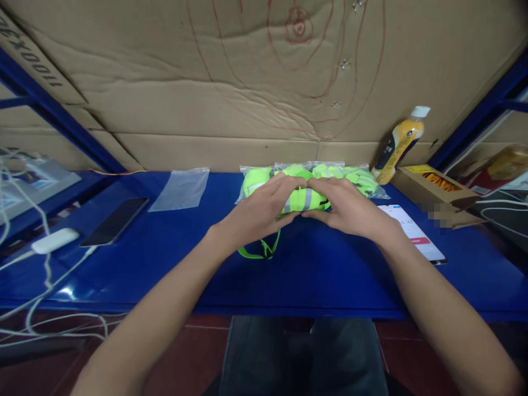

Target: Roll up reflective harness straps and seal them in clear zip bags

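Note:
Both my hands close around a rolled neon-yellow reflective vest (303,200) with silver stripes. My left hand (268,206) grips its left side, and my right hand (344,206) its right side; the fingertips almost meet on top. A green strap loop (264,254) hangs from the bundle beneath my left hand. Just behind lie several similar neon bundles in clear plastic bags (256,179), partly covered by my hands. Flat on the table to the left is a clear zip bag (181,188).
The blue table (165,269) meets a cardboard wall (165,110). A dark phone (116,221) with a cable and a white device (55,240) are left. At right are a lit phone (412,234), a drink bottle (399,146) and an open cardboard box (437,190).

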The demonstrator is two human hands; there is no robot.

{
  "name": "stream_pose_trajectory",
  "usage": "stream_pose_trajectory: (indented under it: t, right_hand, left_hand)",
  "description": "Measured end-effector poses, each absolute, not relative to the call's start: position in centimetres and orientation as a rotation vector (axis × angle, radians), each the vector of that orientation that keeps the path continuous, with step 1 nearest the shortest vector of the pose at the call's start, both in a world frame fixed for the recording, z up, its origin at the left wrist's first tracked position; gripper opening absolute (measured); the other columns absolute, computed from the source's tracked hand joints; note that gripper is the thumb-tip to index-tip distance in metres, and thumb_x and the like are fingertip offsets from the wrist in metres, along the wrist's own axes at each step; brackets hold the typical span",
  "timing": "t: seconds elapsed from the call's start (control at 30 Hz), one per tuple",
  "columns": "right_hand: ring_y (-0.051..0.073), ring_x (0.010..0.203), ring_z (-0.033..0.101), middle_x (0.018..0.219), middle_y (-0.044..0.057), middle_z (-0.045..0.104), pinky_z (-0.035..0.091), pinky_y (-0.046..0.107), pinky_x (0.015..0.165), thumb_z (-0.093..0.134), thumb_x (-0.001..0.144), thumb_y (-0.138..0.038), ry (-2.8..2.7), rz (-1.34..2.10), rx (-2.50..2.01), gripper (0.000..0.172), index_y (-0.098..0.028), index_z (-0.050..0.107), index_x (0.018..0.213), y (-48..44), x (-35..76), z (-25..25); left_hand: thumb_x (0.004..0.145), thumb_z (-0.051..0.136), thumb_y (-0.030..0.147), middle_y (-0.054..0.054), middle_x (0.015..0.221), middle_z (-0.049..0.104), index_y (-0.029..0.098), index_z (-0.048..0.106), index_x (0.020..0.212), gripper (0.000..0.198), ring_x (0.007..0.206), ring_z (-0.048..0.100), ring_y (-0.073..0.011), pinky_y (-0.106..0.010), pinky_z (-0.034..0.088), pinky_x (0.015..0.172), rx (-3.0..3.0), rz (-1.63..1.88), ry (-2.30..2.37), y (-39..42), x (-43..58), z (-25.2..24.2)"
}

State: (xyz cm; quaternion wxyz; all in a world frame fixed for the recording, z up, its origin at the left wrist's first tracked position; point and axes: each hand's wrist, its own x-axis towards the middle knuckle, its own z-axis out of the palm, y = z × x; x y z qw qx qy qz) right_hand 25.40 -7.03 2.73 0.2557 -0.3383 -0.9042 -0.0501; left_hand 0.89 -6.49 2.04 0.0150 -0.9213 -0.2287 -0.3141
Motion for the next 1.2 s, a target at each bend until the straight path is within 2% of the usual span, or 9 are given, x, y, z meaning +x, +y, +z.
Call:
stream_pose_trajectory:
  t: [0.07,0.17,0.3,0.47,0.67,0.83,0.93,1.07,1.2]
  right_hand:
    - [0.028,0.092,0.071,0.098,0.008,0.076,0.049,0.038,0.08,0.073,0.097,-0.03,-2.41,-0.188,-0.872,0.015,-0.02,0.066,0.105,-6.9,25.4,2.6]
    - [0.026,0.092,0.071,0.095,0.005,0.078,0.05,0.044,0.093,0.068,0.098,-0.023,-2.323,-0.323,-0.751,0.009,-0.023,0.069,0.106,-6.6,25.6,2.6]
    - [0.026,0.101,0.073,0.105,0.003,0.08,0.047,0.056,0.115,0.058,0.097,-0.013,-2.231,-0.4,-0.63,0.032,-0.03,0.073,0.119,-6.2,25.7,2.3]
    - [0.028,0.116,0.073,0.122,0.006,0.08,0.059,0.051,0.102,0.056,0.098,-0.009,-2.12,-0.527,-0.511,0.04,-0.03,0.07,0.129,-6.0,25.2,1.3]
    - [0.034,0.139,0.062,0.143,0.01,0.07,0.053,0.062,0.111,0.061,0.097,-0.017,-2.145,-0.44,-0.492,0.046,-0.033,0.062,0.14,-6.6,23.9,1.3]
    - [0.039,0.153,0.047,0.156,0.015,0.058,0.035,0.068,0.125,0.071,0.096,-0.047,-2.244,-0.381,-0.629,0.057,-0.029,0.055,0.148,-7.5,23.4,2.0]
    - [0.038,0.142,0.057,0.153,0.018,0.061,0.043,0.061,0.118,0.07,0.099,-0.047,-2.246,-0.287,-0.72,0.052,-0.024,0.058,0.144,-7.2,23.5,1.8]
    - [0.028,0.111,0.072,0.12,0.01,0.077,0.055,0.042,0.1,0.074,0.097,-0.043,-2.224,0.093,-0.724,0.036,-0.022,0.07,0.125,-6.7,23.9,1.8]
    - [0.026,0.106,0.073,0.117,0.006,0.079,0.055,0.037,0.094,0.081,0.09,-0.045,-2.12,0.414,-0.829,0.039,-0.022,0.074,0.12,-6.2,24.8,2.3]
  left_hand:
    - [0.099,0.068,0.027,-0.016,0.137,0.065,0.021,0.053,0.139,0.043,0.13,0.059,-0.0319,-0.048,0.047,0.111,-2.8,-1.061,-0.748,-6.1,0.7,2.2]
    - [0.097,0.073,0.043,-0.014,0.132,0.07,0.019,0.061,0.132,0.044,0.122,0.064,-0.0309,-0.044,0.049,0.106,-2.876,-1.103,-0.875,-5.6,0.3,2.8]
    - [0.098,0.066,0.062,-0.005,0.094,0.075,0.018,0.07,0.122,0.051,0.079,0.065,-0.0197,-0.031,0.05,0.074,-3.172,-1.084,-1.092,-5.3,-0.2,3.3]
    - [0.091,0.064,0.077,-0.009,0.098,0.074,0.017,0.075,0.103,0.063,0.087,0.068,-0.023,-0.031,0.053,0.071,-3.543,-1.412,-1.303,-5.9,0.4,3.4]
    - [0.072,0.094,0.05,-0.007,0.1,0.074,0.016,0.073,0.108,0.054,0.086,0.069,-0.0196,-0.03,0.055,0.074,-3.638,-1.726,-1.563,-6.1,0.6,3.9]
    - [0.074,0.093,0.039,-0.002,0.09,0.072,0.014,0.073,0.097,0.039,0.081,0.064,-0.0174,-0.028,0.048,0.072,-3.234,-1.42,-1.343,-5.5,-0.4,4.0]
    - [0.077,0.09,0.043,-0.002,0.093,0.076,0.015,0.075,0.103,0.041,0.084,0.067,-0.0205,-0.029,0.047,0.074,-3.18,-1.12,-1.228,-5.8,-0.3,3.8]
    - [0.087,0.084,0.038,-0.003,0.106,0.08,0.019,0.072,0.13,0.049,0.096,0.073,-0.0243,-0.031,0.047,0.085,-3.107,-0.943,-1.056,-6.4,0.2,3.4]
    - [0.087,0.084,0.037,-0.001,0.098,0.078,0.018,0.073,0.111,0.033,0.087,0.07,-0.0208,-0.029,0.043,0.078,-3.01,-0.978,-1.046,-6.2,0.1,3.7]
